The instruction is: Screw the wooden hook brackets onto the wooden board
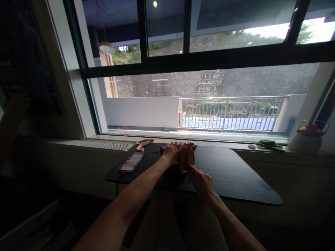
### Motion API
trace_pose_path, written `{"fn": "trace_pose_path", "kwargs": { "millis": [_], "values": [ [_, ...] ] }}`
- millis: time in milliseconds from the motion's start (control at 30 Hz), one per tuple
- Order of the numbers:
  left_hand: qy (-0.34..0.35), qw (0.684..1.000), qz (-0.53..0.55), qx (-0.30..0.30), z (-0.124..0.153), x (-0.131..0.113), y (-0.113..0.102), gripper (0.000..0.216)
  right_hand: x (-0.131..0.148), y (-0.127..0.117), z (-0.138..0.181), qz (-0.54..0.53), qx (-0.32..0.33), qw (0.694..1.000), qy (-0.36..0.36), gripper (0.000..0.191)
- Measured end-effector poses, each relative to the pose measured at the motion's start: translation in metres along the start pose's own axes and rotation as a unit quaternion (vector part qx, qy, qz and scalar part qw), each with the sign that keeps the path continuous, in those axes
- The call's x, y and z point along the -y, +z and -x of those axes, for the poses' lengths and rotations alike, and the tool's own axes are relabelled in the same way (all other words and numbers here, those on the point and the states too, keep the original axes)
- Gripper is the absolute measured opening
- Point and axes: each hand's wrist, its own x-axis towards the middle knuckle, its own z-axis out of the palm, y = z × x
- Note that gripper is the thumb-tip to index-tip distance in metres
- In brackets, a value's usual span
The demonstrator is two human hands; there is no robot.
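Note:
On the dark table (225,170) sits a brown block-like piece (187,156), with curved edges and small holes along its side. It looks like wood, though the dim light leaves the material unsure. My left hand (171,152) is wrapped over its left part, fingers bent across the top. At its lower right corner, my right hand (202,181) is closed in a pinch around a thin dark tool (187,168), whose tip meets the piece. My fingers hide most of that tool. Small dark bits (156,151) lie just left of my left hand.
Curved brown pieces (143,143) lie at the table's back left, near a blurred-out oblong item (132,162) with a cable. On the window sill stand a white kettle-like pot (306,139), a green cloth or glove (270,145) and a small roll (251,146). A radiator (104,143) is at left.

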Motion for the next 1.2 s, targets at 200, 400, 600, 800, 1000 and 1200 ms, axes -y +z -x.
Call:
{"fn": "trace_pose_path", "kwargs": {
  "millis": [200,400,600,800,1000,1200],
  "values": [
    [-0.006,1.000,0.003,0.005,0.001,-0.002,-0.002,0.102,0.010,0.005,0.003,0.032,-0.005,0.999,0.001,0.029],
    [-0.012,1.000,0.008,0.012,0.002,-0.004,-0.004,0.104,0.010,0.000,0.006,0.060,-0.003,0.998,-0.019,0.030],
    [-0.013,1.000,0.007,0.021,0.001,-0.005,-0.006,0.105,0.012,-0.006,0.009,0.070,-0.007,0.997,-0.039,0.033],
    [-0.010,1.000,0.003,0.018,0.001,-0.004,-0.006,0.104,0.007,-0.005,0.013,0.063,-0.023,0.997,-0.040,0.031],
    [-0.008,1.000,0.001,0.015,0.001,-0.004,-0.005,0.102,0.004,-0.001,0.013,0.054,-0.032,0.997,-0.042,0.032],
    [-0.011,1.000,0.002,0.016,0.001,-0.004,-0.005,0.103,0.003,0.004,0.009,0.047,-0.033,0.998,-0.039,0.034]
  ]
}}
